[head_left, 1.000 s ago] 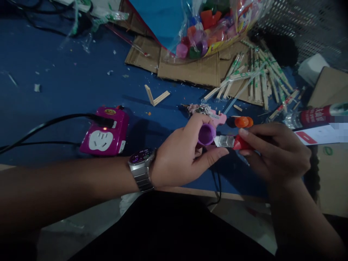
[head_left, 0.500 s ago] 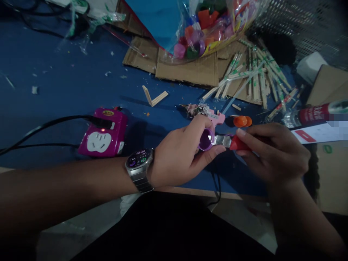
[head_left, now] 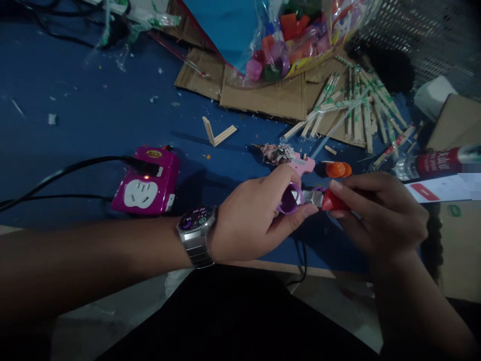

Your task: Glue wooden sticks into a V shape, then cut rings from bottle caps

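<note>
My left hand (head_left: 255, 213) pinches a small purple cap (head_left: 288, 199) between thumb and fingers, its opening turned toward the right. My right hand (head_left: 376, 210) grips a red-handled tool (head_left: 332, 200) whose metal tip (head_left: 311, 196) touches the cap's rim. Both hands hover just above the blue table (head_left: 93, 115) near its front edge. A silver wristwatch (head_left: 195, 233) sits on my left wrist. Right behind the hands lie a pink glue gun (head_left: 300, 164) and an orange cap (head_left: 338, 169).
A magenta power socket (head_left: 146, 188) with black cords lies at the left. Cardboard pieces (head_left: 263, 95), a clear bag of coloured caps (head_left: 289, 35), wrapped wooden sticks (head_left: 356, 105) and a glued V of sticks (head_left: 218, 133) fill the back. A bottle (head_left: 436, 161) lies at the right.
The purple cap has turned in my left hand, from facing up to facing sideways toward the tool. The metal tip now sits against its rim. Both hands stayed in place.
</note>
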Tool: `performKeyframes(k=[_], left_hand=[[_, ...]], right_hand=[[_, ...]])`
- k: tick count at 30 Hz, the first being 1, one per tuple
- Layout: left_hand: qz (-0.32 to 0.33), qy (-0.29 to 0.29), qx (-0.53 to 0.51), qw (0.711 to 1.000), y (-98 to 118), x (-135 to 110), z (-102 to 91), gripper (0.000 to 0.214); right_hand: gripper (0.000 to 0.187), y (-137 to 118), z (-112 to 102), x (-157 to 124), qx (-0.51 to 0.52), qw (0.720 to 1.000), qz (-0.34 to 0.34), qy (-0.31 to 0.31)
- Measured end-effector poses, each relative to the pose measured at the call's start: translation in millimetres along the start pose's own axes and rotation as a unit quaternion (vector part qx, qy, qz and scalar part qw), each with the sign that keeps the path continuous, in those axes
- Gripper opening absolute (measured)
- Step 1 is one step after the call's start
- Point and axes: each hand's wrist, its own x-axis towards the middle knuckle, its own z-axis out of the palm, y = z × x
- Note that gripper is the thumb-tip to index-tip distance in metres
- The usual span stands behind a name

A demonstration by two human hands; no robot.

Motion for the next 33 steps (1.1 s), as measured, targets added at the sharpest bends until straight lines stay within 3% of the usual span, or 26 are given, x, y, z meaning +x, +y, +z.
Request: performKeyframes(k=[7, 10, 15, 21, 33], left_hand=[[-0.035, 0.037, -0.101, 0.994, -4.3, -0.3, 3.3, 0.049], [-0.030, 0.052, -0.115, 0.991, -5.6, -1.2, 5.3, 0.044], [-0.015, 0.026, -0.115, 0.993, -4.7, -1.7, 4.7, 0.034], [0.003, 0.069, -0.117, 0.991, -7.4, 1.2, 5.4, 0.043], [-0.018, 0.014, -0.153, 0.988, -10.0, 0.5, 3.7, 0.034]], right_hand=[[0.058, 1.6, 1.7, -0.9, -0.005, 1.000, 0.004, 0.011], [0.057, 2.9, 2.0, -1.5, -0.009, 1.000, 0.005, 0.013], [0.059, 1.3, 0.9, -2.3, -0.010, 1.000, 0.006, -0.003], [0.058, 0.7, 0.0, -1.5, -0.013, 1.000, 0.009, -0.007], [0.060, -0.7, 1.0, 0.5, -0.016, 1.000, 0.012, 0.017]])
